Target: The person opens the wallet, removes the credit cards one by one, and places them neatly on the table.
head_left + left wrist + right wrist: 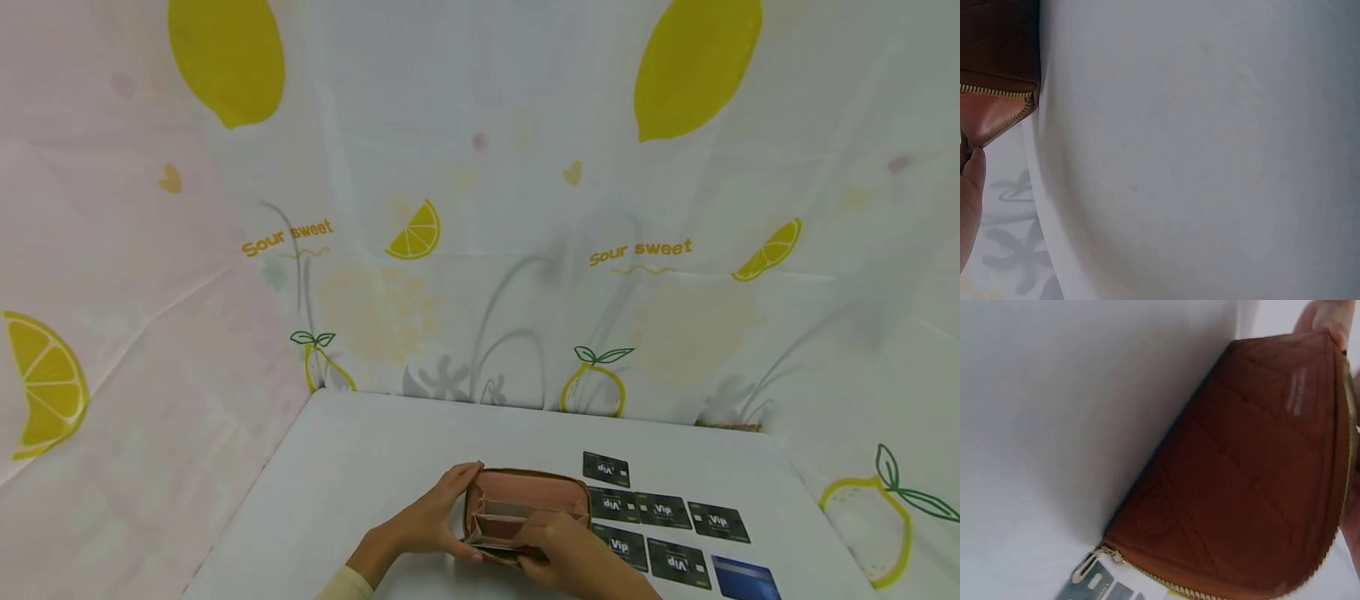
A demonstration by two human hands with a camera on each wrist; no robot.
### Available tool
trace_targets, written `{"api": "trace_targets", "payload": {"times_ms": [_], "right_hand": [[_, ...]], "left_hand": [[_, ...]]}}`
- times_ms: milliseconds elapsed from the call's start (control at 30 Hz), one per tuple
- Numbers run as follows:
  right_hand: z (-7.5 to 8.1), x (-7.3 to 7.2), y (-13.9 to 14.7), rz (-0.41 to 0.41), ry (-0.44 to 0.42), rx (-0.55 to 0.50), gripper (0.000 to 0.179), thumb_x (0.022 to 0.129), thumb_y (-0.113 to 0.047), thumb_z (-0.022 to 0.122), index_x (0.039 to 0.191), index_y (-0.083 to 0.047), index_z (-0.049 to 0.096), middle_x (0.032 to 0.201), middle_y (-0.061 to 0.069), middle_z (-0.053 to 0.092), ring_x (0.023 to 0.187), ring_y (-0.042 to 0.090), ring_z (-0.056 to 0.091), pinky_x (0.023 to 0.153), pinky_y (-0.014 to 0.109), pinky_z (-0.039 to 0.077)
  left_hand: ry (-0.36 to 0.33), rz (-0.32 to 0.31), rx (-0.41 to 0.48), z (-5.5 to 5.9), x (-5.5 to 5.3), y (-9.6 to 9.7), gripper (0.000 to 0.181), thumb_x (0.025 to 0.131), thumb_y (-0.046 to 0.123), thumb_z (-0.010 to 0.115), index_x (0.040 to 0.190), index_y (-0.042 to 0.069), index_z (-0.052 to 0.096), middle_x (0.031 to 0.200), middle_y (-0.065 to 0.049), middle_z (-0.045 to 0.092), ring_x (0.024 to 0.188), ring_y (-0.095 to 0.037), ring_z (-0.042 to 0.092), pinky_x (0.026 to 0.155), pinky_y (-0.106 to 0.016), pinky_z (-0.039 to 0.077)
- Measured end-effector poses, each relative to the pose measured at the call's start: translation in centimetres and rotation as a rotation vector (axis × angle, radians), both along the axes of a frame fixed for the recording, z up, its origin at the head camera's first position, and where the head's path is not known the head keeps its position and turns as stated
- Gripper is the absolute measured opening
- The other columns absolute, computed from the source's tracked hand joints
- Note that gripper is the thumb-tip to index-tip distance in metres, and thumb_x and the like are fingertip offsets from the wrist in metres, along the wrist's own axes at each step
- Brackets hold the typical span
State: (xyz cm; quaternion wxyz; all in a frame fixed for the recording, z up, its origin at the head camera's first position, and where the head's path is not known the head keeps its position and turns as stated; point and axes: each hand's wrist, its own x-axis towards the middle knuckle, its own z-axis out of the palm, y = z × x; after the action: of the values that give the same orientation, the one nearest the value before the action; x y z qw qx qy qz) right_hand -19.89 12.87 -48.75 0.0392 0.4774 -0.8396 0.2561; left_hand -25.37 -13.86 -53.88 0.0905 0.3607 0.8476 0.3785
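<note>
A brown zip-around wallet (534, 486) stands unzipped on the white table, its pinkish lining and inner dividers facing up in the head view. My left hand (442, 515) grips its left end, fingers at the far corner and thumb at the near one. Over the wallet's near side, my right hand (564, 552) has curled fingers pinching the edge of a dark card (501, 549), mostly hidden at the front slots. The right wrist view shows the quilted outside of the wallet (1241, 469) and its gold zip pull (1087, 565). A wallet corner (997, 115) shows in the left wrist view.
Black VIP cards lie in rows right of the wallet, among them a single one at the back (606, 469) and one at the right (718, 522). A blue card (746, 578) lies at the near right. Lemon-printed cloth (480, 317) encloses the table.
</note>
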Motion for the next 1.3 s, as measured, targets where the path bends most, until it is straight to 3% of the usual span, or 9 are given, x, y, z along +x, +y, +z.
{"api": "trace_targets", "payload": {"times_ms": [100, 433, 567, 700, 833, 900, 967, 1100, 1300], "right_hand": [[-0.2, -0.1, 0.5, 0.015, -0.095, -0.014, 0.021, 0.090, -0.006, 0.069, 0.105, -0.019, 0.075, 0.094, -0.012, 0.066, 0.083, -0.005, 0.058, 0.068, 0.009, 0.047], [-1.5, 0.3, -0.1, -0.148, -0.077, -0.354, 0.014, 0.087, -0.006, 0.074, 0.099, -0.013, 0.075, 0.090, -0.004, 0.070, 0.079, 0.001, 0.063, 0.067, 0.019, 0.054], [-2.3, 0.4, -0.2, -0.249, -0.066, -0.420, 0.018, 0.081, -0.009, 0.079, 0.095, -0.019, 0.075, 0.090, -0.014, 0.069, 0.080, 0.001, 0.065, 0.084, 0.054, 0.052], [-2.7, 0.5, -0.3, -0.305, -0.005, -0.463, 0.018, 0.079, -0.012, 0.081, 0.092, -0.023, 0.076, 0.089, -0.020, 0.068, 0.079, -0.001, 0.064, 0.082, 0.085, 0.024], [-2.5, 0.6, -0.2, -0.321, -0.054, -0.574, 0.013, 0.080, -0.012, 0.079, 0.093, -0.016, 0.078, 0.088, -0.011, 0.072, 0.075, 0.005, 0.068, 0.086, 0.069, 0.043], [-1.9, 0.4, 0.2, -0.384, -0.122, -0.652, 0.012, 0.081, -0.012, 0.078, 0.093, -0.013, 0.078, 0.087, -0.005, 0.073, 0.070, 0.008, 0.068, 0.073, 0.046, 0.057], [-1.3, -0.1, 0.9, -0.470, -0.221, -0.739, 0.013, 0.083, -0.011, 0.077, 0.095, -0.010, 0.078, 0.087, 0.001, 0.074, 0.056, 0.014, 0.066, 0.048, 0.031, 0.055], [-0.5, -1.1, 2.9, -0.618, -0.326, -0.817, 0.015, 0.083, -0.006, 0.076, 0.098, -0.006, 0.077, 0.092, 0.007, 0.073, 0.059, 0.019, 0.066, 0.050, 0.029, 0.055], [-0.3, -1.8, 5.9, -0.689, -0.290, -0.805, 0.017, 0.086, -0.007, 0.074, 0.102, -0.002, 0.076, 0.095, 0.009, 0.074, 0.075, 0.018, 0.070, 0.064, 0.028, 0.058]], "left_hand": [[0.006, -0.001, -0.002, 0.2, 0.1, 0.0, 0.120, 0.069, 0.062, 0.080, 0.158, 0.019, 0.010, 0.156, -0.002, 0.020, 0.142, -0.029, 0.025, 0.107, -0.053, 0.036], [-0.009, 0.008, 0.005, 0.2, 0.0, -0.1, 0.118, 0.071, 0.061, 0.079, 0.158, 0.017, 0.012, 0.155, -0.002, 0.022, 0.141, -0.027, 0.027, 0.107, -0.053, 0.036], [-0.008, 0.010, 0.006, 0.2, -0.1, 0.0, 0.118, 0.071, 0.062, 0.078, 0.158, 0.017, 0.012, 0.155, -0.002, 0.022, 0.142, -0.027, 0.026, 0.108, -0.053, 0.035], [0.000, 0.006, 0.010, 0.3, -0.2, -0.1, 0.117, 0.072, 0.061, 0.078, 0.158, 0.016, 0.012, 0.155, -0.003, 0.022, 0.142, -0.029, 0.026, 0.107, -0.054, 0.035], [-0.014, 0.005, 0.012, 0.4, -0.3, 0.0, 0.116, 0.073, 0.059, 0.079, 0.158, 0.017, 0.012, 0.155, -0.003, 0.022, 0.142, -0.028, 0.026, 0.108, -0.054, 0.035], [-0.016, 0.004, 0.012, 0.4, -0.3, 0.0, 0.117, 0.072, 0.058, 0.080, 0.158, 0.017, 0.012, 0.155, -0.004, 0.022, 0.142, -0.028, 0.026, 0.107, -0.055, 0.035], [-0.019, 0.003, 0.014, 0.4, -0.3, 0.0, 0.117, 0.072, 0.058, 0.080, 0.158, 0.018, 0.011, 0.155, -0.004, 0.022, 0.142, -0.027, 0.026, 0.107, -0.055, 0.035], [-0.017, 0.004, 0.015, 0.3, -0.3, 0.0, 0.117, 0.072, 0.059, 0.079, 0.158, 0.019, 0.011, 0.155, -0.002, 0.022, 0.142, -0.027, 0.026, 0.107, -0.055, 0.035], [-0.022, 0.011, 0.012, 0.0, -0.2, -0.1, 0.117, 0.072, 0.060, 0.079, 0.158, 0.019, 0.011, 0.155, -0.001, 0.021, 0.142, -0.029, 0.026, 0.107, -0.055, 0.035]]}}
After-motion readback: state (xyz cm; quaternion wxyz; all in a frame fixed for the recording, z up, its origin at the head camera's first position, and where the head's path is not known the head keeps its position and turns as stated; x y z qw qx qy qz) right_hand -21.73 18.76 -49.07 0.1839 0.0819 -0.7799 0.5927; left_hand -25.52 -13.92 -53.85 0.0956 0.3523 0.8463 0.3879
